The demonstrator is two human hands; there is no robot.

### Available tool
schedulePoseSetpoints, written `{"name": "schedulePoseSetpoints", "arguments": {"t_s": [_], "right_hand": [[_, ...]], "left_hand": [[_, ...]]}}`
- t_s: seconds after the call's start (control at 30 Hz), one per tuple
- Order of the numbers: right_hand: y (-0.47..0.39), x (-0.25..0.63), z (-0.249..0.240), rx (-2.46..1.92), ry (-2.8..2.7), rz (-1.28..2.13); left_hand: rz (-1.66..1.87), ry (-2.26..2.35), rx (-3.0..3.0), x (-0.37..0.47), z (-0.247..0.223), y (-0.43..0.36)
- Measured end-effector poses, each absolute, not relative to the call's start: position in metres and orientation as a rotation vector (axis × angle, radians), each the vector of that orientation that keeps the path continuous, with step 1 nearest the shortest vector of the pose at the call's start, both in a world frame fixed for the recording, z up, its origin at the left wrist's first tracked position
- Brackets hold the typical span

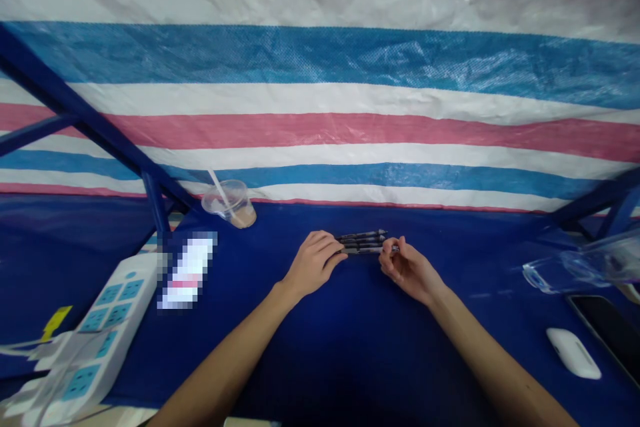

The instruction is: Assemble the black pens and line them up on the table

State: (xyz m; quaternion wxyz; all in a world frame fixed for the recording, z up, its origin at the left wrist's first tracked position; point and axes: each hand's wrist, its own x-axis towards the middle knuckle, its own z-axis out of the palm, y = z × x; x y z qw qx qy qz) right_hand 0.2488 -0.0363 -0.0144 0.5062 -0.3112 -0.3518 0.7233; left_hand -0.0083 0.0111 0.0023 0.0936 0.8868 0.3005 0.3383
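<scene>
Several dark, patterned pens (363, 239) lie side by side on the blue tabletop, pointing left to right. My left hand (315, 260) is closed over their left ends, with the thumb against the nearest pen (364, 250). At the other end, my right hand (406, 268) pinches that nearest pen near its tip, fingers curled in. The left ends of the pens are hidden under my left fingers.
A plastic cup (243, 213) with a straw stands at the back left. On the left lie a power strip (117, 307) and a pixelated phone-shaped item (189, 271). To the right are a clear plastic container (575, 270), a white earbud case (573, 353) and a dark phone (607, 330).
</scene>
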Motion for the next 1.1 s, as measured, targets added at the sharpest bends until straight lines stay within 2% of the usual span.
{"name": "schedulePoseSetpoints", "arguments": {"t_s": [0.8,0.97,1.1], "right_hand": [[-0.035,0.246,-0.009,-0.772,-0.963,1.725],[-0.035,0.245,-0.013,-0.934,-1.093,1.556],[-0.036,0.246,-0.019,-1.136,-1.345,1.187]], "left_hand": [[0.985,0.916,2.628,-0.012,0.003,0.014],[1.035,0.958,2.6,-0.012,0.002,0.015],[1.064,1.001,2.565,-0.013,0.0,0.017]]}}
